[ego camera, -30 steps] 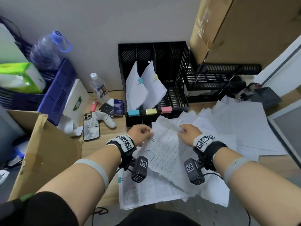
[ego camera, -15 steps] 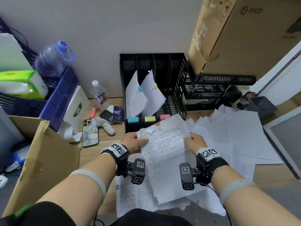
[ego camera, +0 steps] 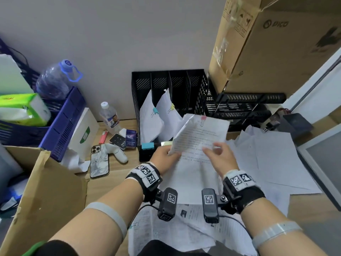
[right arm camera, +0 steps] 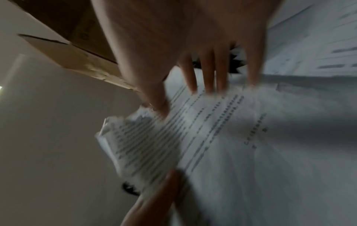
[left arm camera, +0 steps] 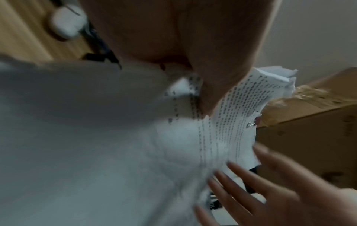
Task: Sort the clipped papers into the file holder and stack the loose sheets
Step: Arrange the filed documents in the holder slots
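A printed paper bundle [ego camera: 201,139] with a pink clip [ego camera: 203,118] at its top edge is held up in front of the black file holder [ego camera: 195,84]. My left hand [ego camera: 166,155] pinches the bundle's left edge, thumb on top [left arm camera: 210,94], and the top left corner bends forward. My right hand [ego camera: 215,150] lies on the sheet with straight, spread fingers [right arm camera: 204,79]. The holder has a blue-clipped bundle [ego camera: 150,122] and a yellow-clipped bundle [ego camera: 167,115] in its two left slots. Loose sheets [ego camera: 267,154] spread over the desk to the right.
More printed papers [ego camera: 166,235] lie under my wrists. Left of the holder are a phone [ego camera: 99,161], a water bottle [ego camera: 108,115], small items and a blue crate [ego camera: 60,122]. An open cardboard box [ego camera: 46,191] stands at front left. A large carton [ego camera: 276,43] rests on black trays [ego camera: 239,108].
The pink-clipped bundle has been lifted off the pile and carried up toward the holder. My right hand has let go of its edge and now lies on it with fingers spread.
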`<move>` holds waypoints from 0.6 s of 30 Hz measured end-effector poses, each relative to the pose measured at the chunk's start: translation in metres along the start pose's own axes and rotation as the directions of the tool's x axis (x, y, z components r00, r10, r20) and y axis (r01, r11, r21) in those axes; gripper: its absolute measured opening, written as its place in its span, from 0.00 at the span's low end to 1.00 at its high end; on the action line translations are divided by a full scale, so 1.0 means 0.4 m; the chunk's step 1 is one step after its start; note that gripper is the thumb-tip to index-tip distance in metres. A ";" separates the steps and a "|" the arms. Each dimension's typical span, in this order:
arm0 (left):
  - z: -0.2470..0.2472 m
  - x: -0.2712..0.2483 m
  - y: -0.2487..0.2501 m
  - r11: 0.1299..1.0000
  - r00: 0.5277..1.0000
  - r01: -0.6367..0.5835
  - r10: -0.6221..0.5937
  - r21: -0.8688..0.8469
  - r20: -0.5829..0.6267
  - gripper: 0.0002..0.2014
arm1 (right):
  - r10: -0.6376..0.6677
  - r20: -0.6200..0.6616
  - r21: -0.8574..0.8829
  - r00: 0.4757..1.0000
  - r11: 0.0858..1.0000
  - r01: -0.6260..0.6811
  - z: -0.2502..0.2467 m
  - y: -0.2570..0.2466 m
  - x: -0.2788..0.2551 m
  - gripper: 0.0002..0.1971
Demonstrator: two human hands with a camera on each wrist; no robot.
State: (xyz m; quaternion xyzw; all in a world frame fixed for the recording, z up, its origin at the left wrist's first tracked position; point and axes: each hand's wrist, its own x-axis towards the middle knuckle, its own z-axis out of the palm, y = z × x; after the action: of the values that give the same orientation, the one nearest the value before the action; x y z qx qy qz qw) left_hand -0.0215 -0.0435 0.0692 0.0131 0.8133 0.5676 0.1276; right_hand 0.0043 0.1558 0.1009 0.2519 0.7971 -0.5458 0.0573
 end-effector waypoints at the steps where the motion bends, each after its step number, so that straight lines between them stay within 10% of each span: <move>1: 0.007 0.011 0.019 0.998 0.998 -0.058 0.058 0.010 -0.005 0.20 | 0.040 0.191 0.078 0.981 0.995 -0.056 0.002 -0.026 -0.010 0.36; 4: 0.035 0.029 0.078 0.978 0.975 -0.203 0.198 0.045 0.099 0.10 | 0.061 0.445 0.178 0.893 0.972 -0.155 0.011 -0.086 -0.020 0.40; 11: 0.037 0.077 0.127 0.977 0.947 -0.213 0.199 0.029 0.252 0.25 | -0.073 0.050 0.011 0.996 0.997 0.072 -0.022 -0.150 0.054 0.17; 18: -0.003 0.127 0.085 1.000 0.993 0.025 -0.026 0.013 0.111 0.22 | -0.279 0.067 -0.103 0.958 0.953 0.285 -0.082 -0.224 0.107 0.17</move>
State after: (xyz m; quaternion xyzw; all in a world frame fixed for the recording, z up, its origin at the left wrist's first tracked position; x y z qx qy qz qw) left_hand -0.0751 -0.0239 0.0913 0.0350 0.8082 0.5596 0.1800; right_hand -0.0683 0.1749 0.1739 0.1176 0.8524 -0.5094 0.0132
